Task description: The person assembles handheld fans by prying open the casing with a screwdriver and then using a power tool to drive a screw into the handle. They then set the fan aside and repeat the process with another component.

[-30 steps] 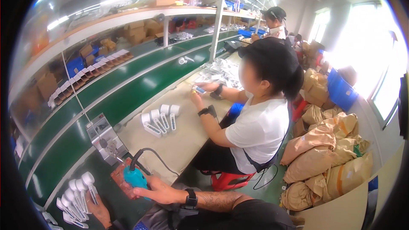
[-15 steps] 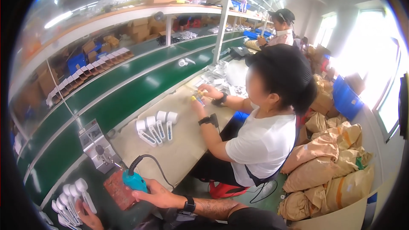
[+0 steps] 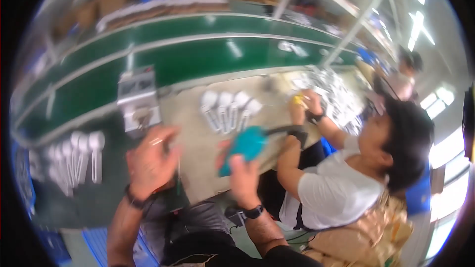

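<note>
My right hand [image 3: 244, 180] is wrapped round a teal corded hand tool [image 3: 247, 149], raised over the front of the beige table mat. A dark cord runs from the tool toward the right; its working end is blurred. My left hand [image 3: 153, 160] is in front of the small metal box-shaped device [image 3: 138, 100], smeared by motion. Its thumb and fingers look apart, and I see nothing in them. To its left, several white long-handled pieces with round heads [image 3: 76, 155] lie in a row on the dark green surface.
More white round-headed pieces [image 3: 230, 109] lie on the beige mat [image 3: 190, 141]. At my right sits a co-worker [image 3: 341, 183], hands around something small and yellow [image 3: 298, 100] beside a heap of white parts [image 3: 336, 91]. A green conveyor [image 3: 198, 49] runs behind. Brown sacks [image 3: 361, 235] stand at lower right.
The view has swung left. My left hand has come off the white pieces and risen beside the metal device. My right hand has drawn the teal tool away from that device.
</note>
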A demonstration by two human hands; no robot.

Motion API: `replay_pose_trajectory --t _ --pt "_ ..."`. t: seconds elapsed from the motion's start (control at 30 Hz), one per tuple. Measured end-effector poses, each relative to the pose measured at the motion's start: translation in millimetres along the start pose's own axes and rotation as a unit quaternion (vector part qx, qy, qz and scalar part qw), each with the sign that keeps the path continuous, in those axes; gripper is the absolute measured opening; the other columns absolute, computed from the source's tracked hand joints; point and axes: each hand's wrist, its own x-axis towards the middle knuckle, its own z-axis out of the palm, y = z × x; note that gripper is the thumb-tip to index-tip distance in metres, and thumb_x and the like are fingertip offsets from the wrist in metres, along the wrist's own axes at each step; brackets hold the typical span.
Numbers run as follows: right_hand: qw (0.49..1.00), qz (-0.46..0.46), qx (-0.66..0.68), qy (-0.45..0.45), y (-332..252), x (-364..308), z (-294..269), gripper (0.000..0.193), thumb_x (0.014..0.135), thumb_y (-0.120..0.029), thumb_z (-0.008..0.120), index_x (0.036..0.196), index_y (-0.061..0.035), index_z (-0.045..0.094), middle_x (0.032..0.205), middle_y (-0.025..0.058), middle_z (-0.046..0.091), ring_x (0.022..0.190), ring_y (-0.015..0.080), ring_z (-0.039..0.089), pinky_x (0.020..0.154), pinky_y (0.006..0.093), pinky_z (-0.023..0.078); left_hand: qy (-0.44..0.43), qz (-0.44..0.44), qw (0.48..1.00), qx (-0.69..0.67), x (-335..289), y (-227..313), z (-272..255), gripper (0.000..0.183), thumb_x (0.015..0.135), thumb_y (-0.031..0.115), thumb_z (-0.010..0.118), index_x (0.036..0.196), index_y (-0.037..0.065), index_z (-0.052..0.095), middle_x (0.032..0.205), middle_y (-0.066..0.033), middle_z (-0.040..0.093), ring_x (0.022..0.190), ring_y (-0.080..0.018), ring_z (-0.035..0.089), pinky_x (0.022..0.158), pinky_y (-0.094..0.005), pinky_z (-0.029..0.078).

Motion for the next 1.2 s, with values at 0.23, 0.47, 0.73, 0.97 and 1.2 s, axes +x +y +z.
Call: replay_pose_trajectory --t 0.23,0.47,0.73,0.97,1.2 --pt "0.998 -0.013 0.048 0.025 -5.5 11.5 -9.0 0.067 0.098 -0.056 0.063 0.12 0.0075 0.056 0.088 0.0125 0.062 0.073 0.0211 0.06 0.066 0.0335 0.048 -0.001 -0.038 0.997 0.064 73.6 -111.4 125.3 0.045 0.089 0.033 0.077 0.116 0.0 0.059 0.097 -0.0127 0.059 0.089 -0.0274 0.063 0.078 -0.0411 0.051" --pt "0.999 0.003 -0.052 -0.014 -5.9 -5.4 -11.2 0.066 0.091 -0.052 0.071 0.121 0.0061 0.058 0.086 0.0101 0.064 0.074 0.0174 0.062 0.065 0.0292 0.046 -0.061 -0.193 0.972 0.12 78.0 -133.8 144.9 0.081 0.09 0.055 0.069 0.128 -0.013 0.048 0.116 -0.0234 0.064 0.116 -0.0387 0.061 0.1 -0.0441 0.046" --pt "0.995 0.01 -0.082 -0.056 18.3 -9.9 26.4 0.07 0.094 -0.058 0.068 0.121 0.0058 0.058 0.083 0.0098 0.064 0.078 0.0197 0.063 0.069 0.0317 0.049 0.022 -0.127 0.991 0.022 47.9 -130.0 104.3 0.043 0.086 0.036 0.075 0.11 0.001 0.067 0.094 -0.0153 0.068 0.088 -0.0332 0.067 0.081 -0.0438 0.053" --pt "0.993 0.028 -0.075 -0.082 38.7 -23.2 73.1 0.073 0.096 -0.059 0.065 0.122 0.0083 0.055 0.084 0.0106 0.062 0.08 0.0249 0.064 0.07 0.0369 0.05 -0.015 0.029 0.998 0.044 -34.8 -71.6 -30.2 0.033 0.087 0.016 0.074 0.117 0.007 0.066 0.104 -0.0126 0.066 0.094 -0.0339 0.066 0.081 -0.0433 0.052" --pt "0.994 0.017 -0.054 -0.095 48.3 -45.2 127.8 0.078 0.098 -0.065 0.058 0.123 0.0091 0.051 0.083 0.0116 0.06 0.078 0.0261 0.063 0.07 0.0382 0.05 -0.036 0.112 0.988 0.095 -74.0 -115.8 -67.7 0.04 0.083 0.016 0.078 0.12 0.008 0.066 0.108 -0.0093 0.065 0.103 -0.034 0.064 0.086 -0.0431 0.054"
